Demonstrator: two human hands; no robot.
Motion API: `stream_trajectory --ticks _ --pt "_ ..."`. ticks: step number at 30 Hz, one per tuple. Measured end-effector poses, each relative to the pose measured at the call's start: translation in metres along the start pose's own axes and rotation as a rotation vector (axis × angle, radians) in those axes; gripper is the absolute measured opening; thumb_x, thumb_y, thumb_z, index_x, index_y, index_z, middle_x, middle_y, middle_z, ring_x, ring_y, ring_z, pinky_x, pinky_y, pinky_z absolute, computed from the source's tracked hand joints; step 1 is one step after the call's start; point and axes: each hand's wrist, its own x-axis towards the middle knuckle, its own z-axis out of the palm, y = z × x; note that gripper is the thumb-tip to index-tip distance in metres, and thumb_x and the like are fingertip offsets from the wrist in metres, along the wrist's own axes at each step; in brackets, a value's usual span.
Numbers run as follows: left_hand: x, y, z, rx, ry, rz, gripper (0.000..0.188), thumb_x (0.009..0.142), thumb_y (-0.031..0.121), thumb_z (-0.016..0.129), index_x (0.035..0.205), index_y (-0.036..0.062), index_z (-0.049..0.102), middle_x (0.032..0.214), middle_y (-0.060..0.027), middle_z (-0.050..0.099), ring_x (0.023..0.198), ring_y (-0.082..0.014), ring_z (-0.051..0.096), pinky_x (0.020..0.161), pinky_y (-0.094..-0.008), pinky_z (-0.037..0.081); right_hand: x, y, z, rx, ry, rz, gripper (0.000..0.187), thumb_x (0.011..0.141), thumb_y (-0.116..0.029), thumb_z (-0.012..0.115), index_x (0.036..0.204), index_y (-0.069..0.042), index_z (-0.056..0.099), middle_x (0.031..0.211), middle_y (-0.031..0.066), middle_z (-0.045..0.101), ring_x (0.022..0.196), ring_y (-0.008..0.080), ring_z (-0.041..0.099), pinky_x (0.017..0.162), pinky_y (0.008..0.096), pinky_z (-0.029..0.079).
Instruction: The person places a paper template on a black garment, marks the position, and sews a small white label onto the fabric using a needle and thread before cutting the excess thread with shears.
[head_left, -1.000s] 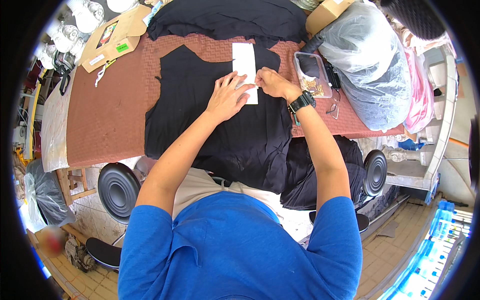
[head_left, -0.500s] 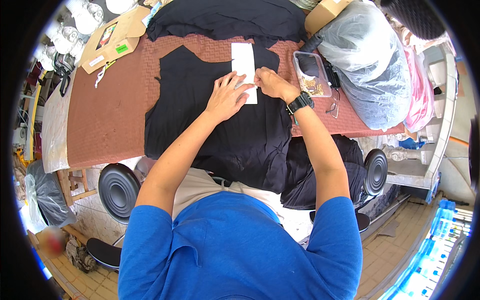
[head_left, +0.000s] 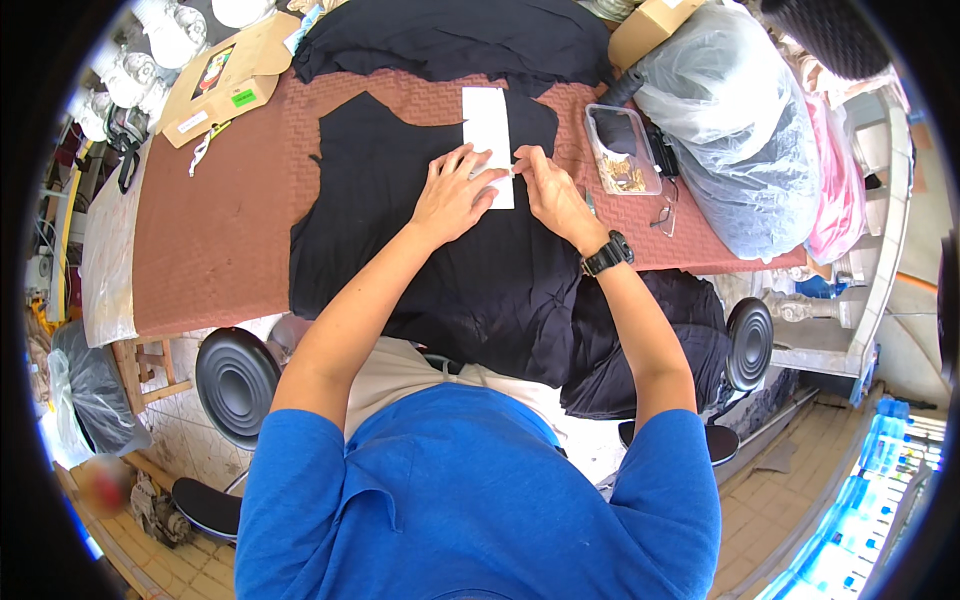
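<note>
A white rectangular card [head_left: 486, 118] lies upright across a black garment piece [head_left: 380, 190], which is spread flat on the table. My left hand [head_left: 452, 196] rests with spread fingers on the card's lower half and the cloth beside it, holding nothing. At the card's right edge, my right hand [head_left: 556, 198] is closed in a pinch. A tiny pale bit shows by its fingertips, too small to name. On my right wrist is a black watch [head_left: 608, 254].
The table has a brown textured cover [head_left: 215, 220]. More black cloth [head_left: 455, 40] lies along the far side. To the right are a clear plastic box [head_left: 625, 150] with small brass-coloured pieces, glasses [head_left: 665, 215] and plastic-wrapped bundles [head_left: 730, 130]. A cardboard box [head_left: 225, 85] sits far left.
My right hand has turned and its wrist has shifted slightly down and to the right, with the fingertips still by the card's right edge. My left hand has stayed in place.
</note>
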Motion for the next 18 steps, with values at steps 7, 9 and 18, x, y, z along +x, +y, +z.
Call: stream_trajectory --ticks 7,9,18 --pt "0.0006 -0.0009 0.0020 0.025 -0.035 -0.012 0.039 0.095 0.024 0.062 0.135 0.0216 0.062 0.148 -0.0071 0.049 0.142 -0.0312 0.037 0.113 -0.0521 0.030 -0.0018 -0.0020 0.0002 -0.090 -0.019 -0.003 0.035 0.092 0.008 0.052 0.125 -0.001 0.044 0.101 0.0216 0.071 0.094 0.0430 0.068 0.078 0.0476 0.054" --pt "0.0005 -0.0015 0.0019 0.030 -0.020 -0.005 0.036 0.095 0.026 0.063 0.131 0.0215 0.064 0.148 -0.0070 0.050 0.142 -0.0313 0.038 0.112 -0.0519 0.031 -0.0020 -0.0034 -0.0007 -0.084 -0.024 0.020 0.035 0.092 0.008 0.052 0.125 -0.001 0.044 0.102 0.0207 0.072 0.094 0.0427 0.068 0.078 0.0476 0.054" --pt "0.0007 -0.0005 -0.0024 -0.028 -0.046 -0.030 0.037 0.095 0.026 0.063 0.131 0.0172 0.061 0.148 -0.0050 0.049 0.143 -0.0292 0.036 0.113 -0.0502 0.030 -0.0058 -0.0017 -0.0013 -0.048 -0.043 -0.016 0.038 0.089 0.004 0.052 0.125 -0.002 0.042 0.100 0.0223 0.071 0.097 0.0444 0.065 0.080 0.0512 0.054"
